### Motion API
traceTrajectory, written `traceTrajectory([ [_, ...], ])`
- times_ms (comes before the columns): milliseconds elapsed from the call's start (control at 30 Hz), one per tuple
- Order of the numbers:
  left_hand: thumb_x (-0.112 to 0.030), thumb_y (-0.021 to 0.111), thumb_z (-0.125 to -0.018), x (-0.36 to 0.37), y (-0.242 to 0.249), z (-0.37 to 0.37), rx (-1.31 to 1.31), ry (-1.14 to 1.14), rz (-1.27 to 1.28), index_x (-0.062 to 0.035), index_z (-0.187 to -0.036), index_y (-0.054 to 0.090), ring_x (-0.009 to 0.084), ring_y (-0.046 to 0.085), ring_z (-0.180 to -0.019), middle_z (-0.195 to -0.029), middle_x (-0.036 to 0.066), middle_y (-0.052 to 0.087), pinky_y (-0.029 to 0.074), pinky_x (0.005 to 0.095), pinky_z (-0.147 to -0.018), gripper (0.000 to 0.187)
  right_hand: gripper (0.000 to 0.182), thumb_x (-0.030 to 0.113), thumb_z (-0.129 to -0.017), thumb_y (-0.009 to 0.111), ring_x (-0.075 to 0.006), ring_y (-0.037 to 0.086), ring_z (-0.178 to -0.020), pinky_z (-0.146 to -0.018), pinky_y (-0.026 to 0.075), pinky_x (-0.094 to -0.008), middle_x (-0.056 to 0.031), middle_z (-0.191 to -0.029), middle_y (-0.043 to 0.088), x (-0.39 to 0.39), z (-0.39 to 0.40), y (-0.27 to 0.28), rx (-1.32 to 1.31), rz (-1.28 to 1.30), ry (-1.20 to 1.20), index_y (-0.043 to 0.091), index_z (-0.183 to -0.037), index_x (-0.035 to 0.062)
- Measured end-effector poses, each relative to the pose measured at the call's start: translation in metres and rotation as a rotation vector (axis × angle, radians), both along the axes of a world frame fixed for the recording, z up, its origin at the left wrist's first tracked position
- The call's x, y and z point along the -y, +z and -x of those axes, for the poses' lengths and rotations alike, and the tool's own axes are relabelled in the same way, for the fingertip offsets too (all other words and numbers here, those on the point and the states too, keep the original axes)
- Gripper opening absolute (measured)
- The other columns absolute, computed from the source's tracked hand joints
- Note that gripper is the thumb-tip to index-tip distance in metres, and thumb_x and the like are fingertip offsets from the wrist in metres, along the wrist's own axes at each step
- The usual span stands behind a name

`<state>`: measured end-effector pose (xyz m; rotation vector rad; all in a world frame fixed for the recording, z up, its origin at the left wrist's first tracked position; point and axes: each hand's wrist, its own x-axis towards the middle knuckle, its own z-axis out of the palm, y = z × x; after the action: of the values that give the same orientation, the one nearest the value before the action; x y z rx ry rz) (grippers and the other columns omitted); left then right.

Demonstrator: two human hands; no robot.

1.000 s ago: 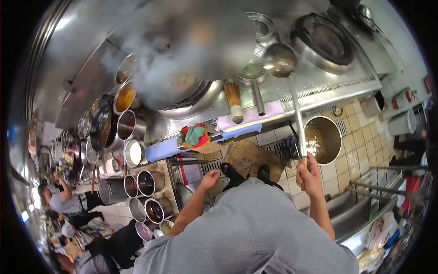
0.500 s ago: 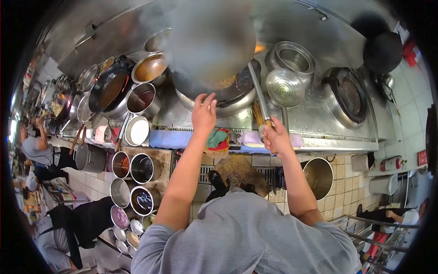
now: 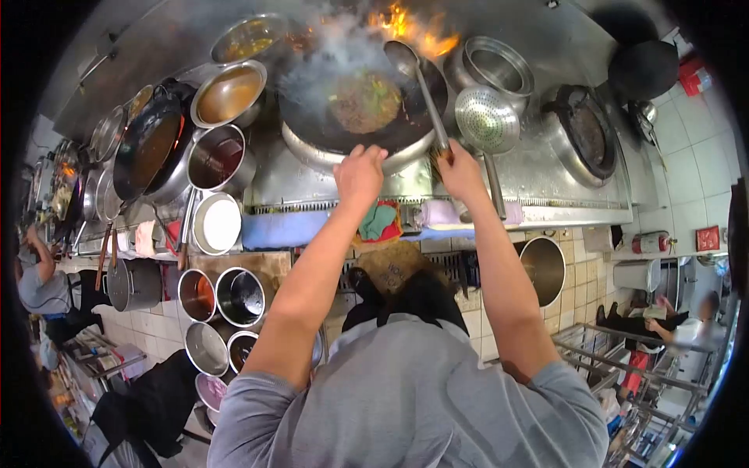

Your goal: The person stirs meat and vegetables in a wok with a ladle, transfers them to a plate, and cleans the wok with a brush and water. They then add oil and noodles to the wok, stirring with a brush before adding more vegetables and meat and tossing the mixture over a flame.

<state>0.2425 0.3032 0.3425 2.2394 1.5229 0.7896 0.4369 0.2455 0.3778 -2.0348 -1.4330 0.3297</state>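
Note:
My left hand (image 3: 360, 178) is at the near rim of a black wok (image 3: 300, 129), its fingers curled over the edge. Browned food with yellow-green pieces (image 3: 365, 103) lies in the wok under rising smoke. My right hand (image 3: 462, 173) is closed around the handle of a ladle (image 3: 427, 97). The ladle's bowl is at the wok's far right rim, close to tall orange flames (image 3: 413, 30). Just right of the ladle rests a perforated strainer (image 3: 488, 117), its handle passing beside my right hand.
To the left stand a bowl of brown liquid (image 3: 228, 93), a pot of dark red liquid (image 3: 218, 157), a white-filled pot (image 3: 217, 224) and another wok (image 3: 148, 148). Folded cloths (image 3: 285, 230) line the front edge. A third wok (image 3: 585, 140) is at right. Other people are at both sides.
The thick grey blur over the wok has thinned, so the food shows. Flames have grown behind it. My right hand and the ladle have moved up and forward; my left hand shifted slightly right.

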Motion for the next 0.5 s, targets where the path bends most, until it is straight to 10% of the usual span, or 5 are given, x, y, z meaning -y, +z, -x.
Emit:
traceTrajectory([
  [133, -0.036, 0.050, -0.090, 0.004, 0.010, 0.003, -0.078, 0.006, -0.016, -0.0168, -0.091, 0.064, 0.0297, 0.060, -0.078, -0.083, 0.006, 0.059, 0.040, 0.0465, -0.068, 0.024, 0.046, 0.018, -0.087, 0.054, -0.0134, 0.048, -0.044, -0.039, 0.037, -0.0291, -0.0046, -0.062, 0.051, -0.021, 0.026, -0.024, -0.790, 0.234, -0.021, 0.044, -0.130, 0.0046],
  [500, -0.032, 0.050, -0.090, -0.010, 0.002, 0.009, 0.025, -0.043, 0.101, -0.0170, -0.093, 0.066, 0.0281, 0.060, -0.082, -0.088, 0.006, 0.060, 0.038, 0.0465, -0.072, 0.022, 0.053, 0.008, -0.089, 0.053, -0.0076, 0.043, -0.046, -0.040, 0.034, -0.0232, 0.0000, -0.067, 0.047, 0.070, 0.030, 0.058, -0.766, 0.154, 0.020, 0.033, -0.138, 0.0060],
])
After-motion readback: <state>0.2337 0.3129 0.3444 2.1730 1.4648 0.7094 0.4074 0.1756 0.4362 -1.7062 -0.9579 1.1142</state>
